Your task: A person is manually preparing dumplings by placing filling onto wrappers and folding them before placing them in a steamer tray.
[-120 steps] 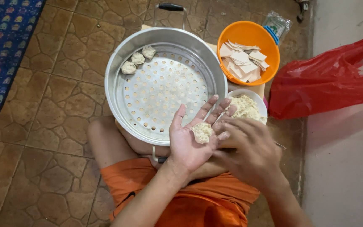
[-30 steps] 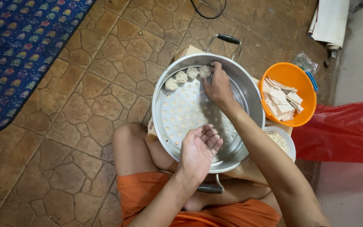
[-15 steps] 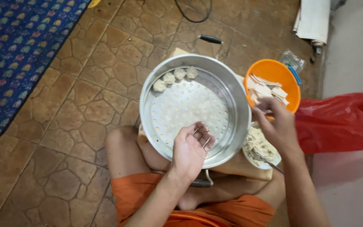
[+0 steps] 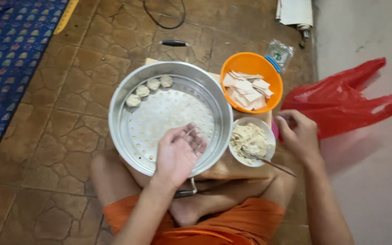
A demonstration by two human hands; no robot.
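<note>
Three shaped dumplings [image 4: 149,90] sit in a short arc along the far rim of the perforated steamer tray [image 4: 119,131], one more than a few seconds ago, so the piece that was being formed in the palm has been set down beside the first two. The left hand [image 4: 178,154] hangs over the near side of the tray, palm up and loosely cupped, holding nothing; a wrapper lay across it with filling earlier, and it is bare now. The right hand [image 4: 298,134], which a second ago reached across to the dumpling row, has swung back to the right and now rests just past the white filling bowl [image 4: 237,159], below the orange bowl [image 4: 232,68] of square wrappers [image 4: 247,90]. Its fingers are bent, but whether they pinch anything cannot be told from this angle. A spoon [image 4: 273,164] leans in the minced filling [image 4: 249,138], its handle pointing toward the person's knee, untouched.

With one round finished and both hands free near the supplies, the work stands between pieces. A red plastic bag [image 4: 341,109] lies crumpled on the floor to the right, and a blue patterned mat [image 4: 5,54] covers the tiles on the left.
</note>
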